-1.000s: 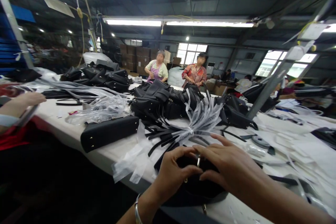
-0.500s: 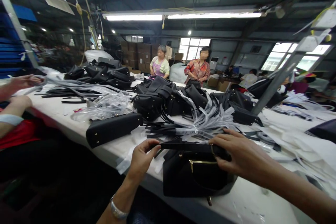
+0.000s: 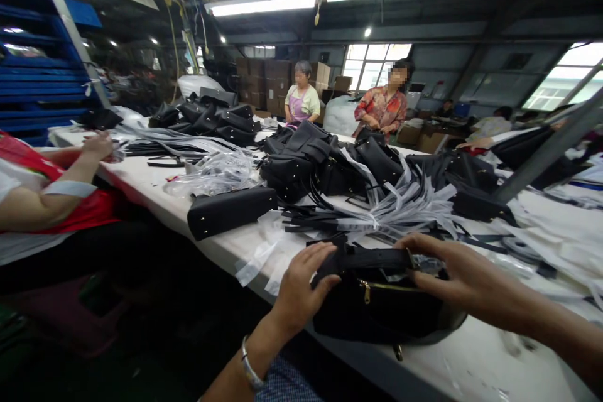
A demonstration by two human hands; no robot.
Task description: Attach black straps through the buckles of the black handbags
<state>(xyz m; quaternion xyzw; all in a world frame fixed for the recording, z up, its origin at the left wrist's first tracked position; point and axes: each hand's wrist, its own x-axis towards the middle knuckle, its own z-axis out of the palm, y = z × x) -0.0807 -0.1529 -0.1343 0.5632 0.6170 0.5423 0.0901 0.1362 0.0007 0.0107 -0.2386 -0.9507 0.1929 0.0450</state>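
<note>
Left hand (image 3: 301, 289) and right hand (image 3: 452, 270): fingers of each clenched on opposite ends of a black strap (image 3: 372, 259), above a black handbag (image 3: 377, 311) resting on the white worktop (image 3: 155, 185).

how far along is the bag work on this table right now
Looks done: a closed black bag lies alone near the table edge. In hand: the left hand and right hand each grip an end of a black strap across the top of the handbag with the gold zip. Left: a heap of black bags and a bundle of loose straps behind it.
</note>
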